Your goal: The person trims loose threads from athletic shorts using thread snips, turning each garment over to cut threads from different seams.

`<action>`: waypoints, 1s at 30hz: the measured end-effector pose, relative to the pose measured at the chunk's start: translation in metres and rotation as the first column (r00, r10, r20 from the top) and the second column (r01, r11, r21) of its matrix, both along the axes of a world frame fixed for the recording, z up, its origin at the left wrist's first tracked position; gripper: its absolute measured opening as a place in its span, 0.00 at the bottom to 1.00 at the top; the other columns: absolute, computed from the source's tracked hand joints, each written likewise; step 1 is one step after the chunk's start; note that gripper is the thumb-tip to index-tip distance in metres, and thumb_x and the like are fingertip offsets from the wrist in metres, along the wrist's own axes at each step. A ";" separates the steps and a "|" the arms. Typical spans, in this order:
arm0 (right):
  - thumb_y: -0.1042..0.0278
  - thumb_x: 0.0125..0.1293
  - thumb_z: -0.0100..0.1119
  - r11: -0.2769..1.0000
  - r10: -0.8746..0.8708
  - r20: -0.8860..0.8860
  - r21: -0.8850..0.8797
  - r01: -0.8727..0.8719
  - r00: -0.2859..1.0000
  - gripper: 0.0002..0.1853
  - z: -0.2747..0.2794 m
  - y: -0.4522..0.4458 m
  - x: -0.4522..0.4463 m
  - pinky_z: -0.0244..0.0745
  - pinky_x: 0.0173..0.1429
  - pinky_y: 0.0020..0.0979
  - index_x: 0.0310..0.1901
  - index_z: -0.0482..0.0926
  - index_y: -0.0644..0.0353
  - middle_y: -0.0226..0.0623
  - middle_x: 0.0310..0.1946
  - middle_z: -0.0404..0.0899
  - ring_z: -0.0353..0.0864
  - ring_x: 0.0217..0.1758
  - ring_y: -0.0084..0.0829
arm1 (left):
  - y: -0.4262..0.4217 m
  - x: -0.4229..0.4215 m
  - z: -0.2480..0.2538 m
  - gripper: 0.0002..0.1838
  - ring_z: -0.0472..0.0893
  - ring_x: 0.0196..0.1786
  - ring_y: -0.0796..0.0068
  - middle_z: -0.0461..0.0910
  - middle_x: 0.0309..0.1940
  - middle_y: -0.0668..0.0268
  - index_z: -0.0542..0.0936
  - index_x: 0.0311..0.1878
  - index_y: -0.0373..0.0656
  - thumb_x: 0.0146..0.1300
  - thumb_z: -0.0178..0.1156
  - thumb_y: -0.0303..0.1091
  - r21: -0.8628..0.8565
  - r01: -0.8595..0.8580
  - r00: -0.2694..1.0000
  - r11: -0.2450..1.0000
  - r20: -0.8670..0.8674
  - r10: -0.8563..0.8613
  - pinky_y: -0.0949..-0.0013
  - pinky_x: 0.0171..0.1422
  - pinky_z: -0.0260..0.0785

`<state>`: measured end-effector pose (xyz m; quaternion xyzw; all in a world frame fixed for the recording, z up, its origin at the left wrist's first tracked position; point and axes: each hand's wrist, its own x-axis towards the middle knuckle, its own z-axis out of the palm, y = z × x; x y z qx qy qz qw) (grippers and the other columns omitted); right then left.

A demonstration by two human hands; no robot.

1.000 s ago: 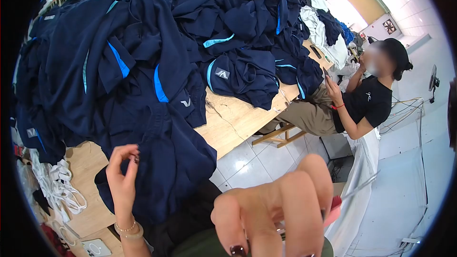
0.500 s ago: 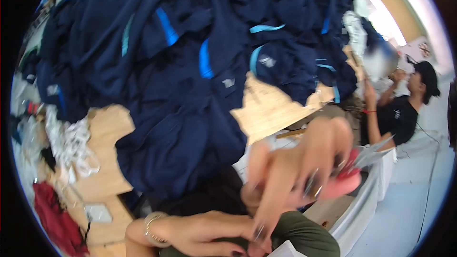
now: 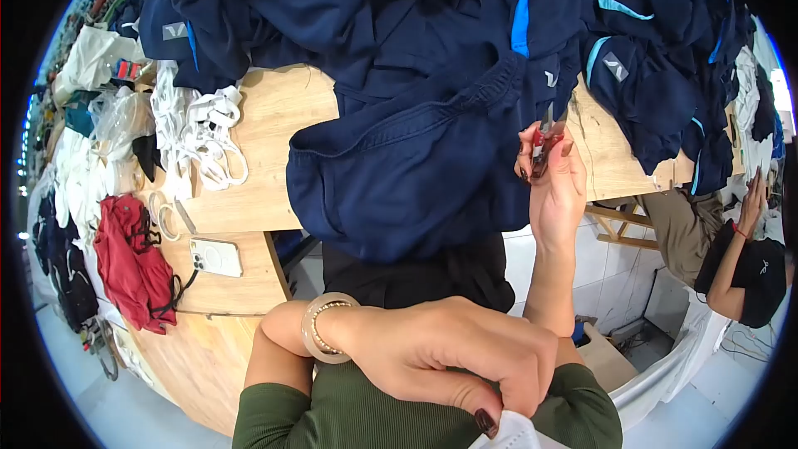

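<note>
My left hand [image 3: 449,345], with bracelets at its wrist, is held close to my chest. Its thumb and fingers pinch the edge of a white pleated piece [image 3: 509,434] that looks like a face mask, cut off by the frame's bottom. My right hand [image 3: 559,187] is closed around red-handled thread snips [image 3: 544,143], blades pointing away from me. Beside the snips lie dark navy trousers [image 3: 416,170] with a gathered elastic waistband, hanging over the table's near edge. Neither hand clearly grips the trousers.
Navy garments with blue strips [image 3: 283,8] are heaped across the wooden table [image 3: 278,129]. At left are white straps [image 3: 218,137], a red cloth item [image 3: 129,262] and a white phone [image 3: 216,257]. A co-worker in black [image 3: 752,278] sits at the right.
My right hand, with the snips, has moved from near my left hand out to the trousers' right side. My left hand still pinches near my chest. The view has shifted.
</note>
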<state>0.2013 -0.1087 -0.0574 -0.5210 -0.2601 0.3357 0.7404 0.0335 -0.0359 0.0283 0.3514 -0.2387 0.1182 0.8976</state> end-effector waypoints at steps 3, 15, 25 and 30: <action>0.54 0.73 0.46 0.995 -0.024 -0.005 -0.098 0.023 1.000 0.20 -0.005 0.001 -0.002 0.55 0.32 0.18 0.44 0.75 0.66 0.28 0.29 0.72 0.63 0.27 0.15 | 0.004 -0.001 -0.001 0.12 0.74 0.32 0.67 0.77 0.34 0.64 0.79 0.35 0.40 0.71 0.50 0.34 0.028 -0.044 0.999 0.999 0.000 0.044 0.63 0.44 0.62; 0.64 0.70 0.52 0.990 0.007 0.054 -0.139 0.001 0.999 0.13 -0.009 -0.005 0.006 0.59 0.32 0.16 0.46 0.75 0.67 0.27 0.29 0.71 0.64 0.28 0.14 | 0.034 -0.004 0.001 0.06 0.77 0.35 0.63 0.77 0.37 0.61 0.78 0.38 0.38 0.66 0.56 0.31 0.504 -0.242 0.962 0.829 0.013 0.273 0.60 0.47 0.68; 0.72 0.68 0.55 0.983 -0.024 0.101 -0.177 0.041 0.995 0.09 -0.005 -0.009 0.003 0.63 0.37 0.14 0.46 0.73 0.66 0.29 0.37 0.77 0.69 0.32 0.13 | 0.097 0.052 -0.113 0.09 0.79 0.38 0.72 0.80 0.36 0.64 0.76 0.44 0.33 0.60 0.59 0.23 0.969 -0.233 0.496 0.080 0.048 0.867 0.75 0.47 0.69; 0.76 0.65 0.58 0.975 -0.010 0.164 -0.217 0.046 0.986 0.05 0.003 -0.003 -0.011 0.65 0.37 0.13 0.41 0.73 0.65 0.28 0.32 0.78 0.72 0.33 0.12 | 0.097 0.043 -0.084 0.12 0.72 0.34 0.91 0.78 0.31 0.72 0.73 0.50 0.36 0.63 0.58 0.23 0.525 -0.440 0.498 0.729 -0.533 0.684 0.86 0.41 0.63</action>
